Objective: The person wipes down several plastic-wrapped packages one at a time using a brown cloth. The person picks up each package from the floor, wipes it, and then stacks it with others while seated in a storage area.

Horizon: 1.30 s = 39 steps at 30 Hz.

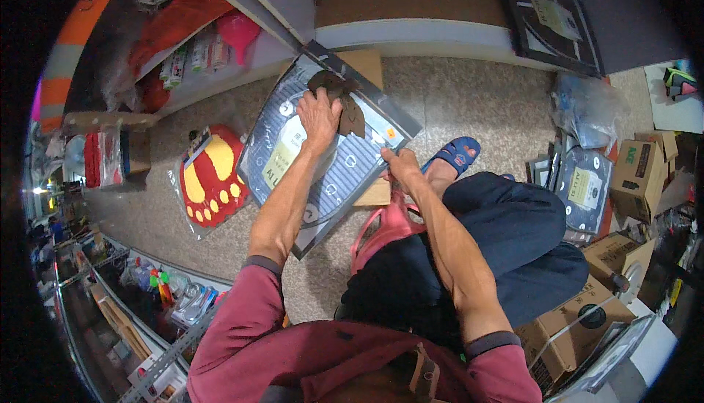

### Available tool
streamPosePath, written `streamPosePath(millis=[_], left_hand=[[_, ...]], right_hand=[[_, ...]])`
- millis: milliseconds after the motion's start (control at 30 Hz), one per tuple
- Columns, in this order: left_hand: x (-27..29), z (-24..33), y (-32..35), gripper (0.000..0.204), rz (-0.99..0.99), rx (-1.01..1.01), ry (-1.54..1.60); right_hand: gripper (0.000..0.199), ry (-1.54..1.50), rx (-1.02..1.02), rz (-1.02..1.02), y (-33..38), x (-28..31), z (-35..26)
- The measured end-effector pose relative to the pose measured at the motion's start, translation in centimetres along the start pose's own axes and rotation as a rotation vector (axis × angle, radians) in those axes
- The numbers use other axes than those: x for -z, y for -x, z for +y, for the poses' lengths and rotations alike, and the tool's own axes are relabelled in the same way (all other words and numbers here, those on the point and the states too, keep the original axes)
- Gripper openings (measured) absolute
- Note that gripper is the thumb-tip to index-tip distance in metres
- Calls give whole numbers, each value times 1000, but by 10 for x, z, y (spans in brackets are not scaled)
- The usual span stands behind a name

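Note:
A blue striped floor mat (339,177) in clear plastic wrapping, with a pale paper label, lies tilted in front of me. My left hand (319,118) presses a dark brown cloth (353,118) against the wrapping near the mat's far end. The fingers curl over the cloth, and part of it bunches up beyond them. At the mat's right edge, my right hand (402,165) pinches the wrapping between thumb and fingers. Beneath the mat, a light wooden board or stool top (370,67) sticks out at the far and near sides.
A red and yellow foot-shaped mat (214,183) in plastic lies on the floor to the left. Another wrapped mat (554,18) leans at the back right. Cardboard boxes (636,176) and stacked wrapped mats (584,183) stand on the right. A shelf with goods (194,58) is back left.

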<state>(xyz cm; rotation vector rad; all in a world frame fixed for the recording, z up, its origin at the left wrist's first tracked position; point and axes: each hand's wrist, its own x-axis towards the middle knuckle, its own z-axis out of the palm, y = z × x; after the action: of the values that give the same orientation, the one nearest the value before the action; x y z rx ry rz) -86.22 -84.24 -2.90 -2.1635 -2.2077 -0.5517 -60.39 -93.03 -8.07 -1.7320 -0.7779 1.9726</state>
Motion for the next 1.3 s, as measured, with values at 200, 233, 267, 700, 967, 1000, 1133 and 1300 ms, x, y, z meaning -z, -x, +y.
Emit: streamPosePath(millis=[200,233,267,700,967,1000,1133,1300], left_hand=[[-22,124,21,46,-290,-561,174],[-27,135,20,47,-282,-612,137],[-33,130,10,49,-259,-581,90],[-36,-57,-82,53,109,59,-54],[-1,66,47,73,-197,-358,251],[-4,72,49,76,-213,-403,214],[-17,13,29,71,-223,-469,-21],[-1,-157,-81,61,-122,-122,-405]], right_hand=[[36,-98,41,17,-26,28,19],[34,-154,14,11,-30,34,23],[32,-204,-19,-9,-27,32,22],[39,63,60,-166,-29,55,11],[37,408,116,-162,-26,24,-23],[33,345,108,-159,-28,22,-14],[33,216,71,-195,-26,14,-5],[40,201,110,-173,-41,24,0]])
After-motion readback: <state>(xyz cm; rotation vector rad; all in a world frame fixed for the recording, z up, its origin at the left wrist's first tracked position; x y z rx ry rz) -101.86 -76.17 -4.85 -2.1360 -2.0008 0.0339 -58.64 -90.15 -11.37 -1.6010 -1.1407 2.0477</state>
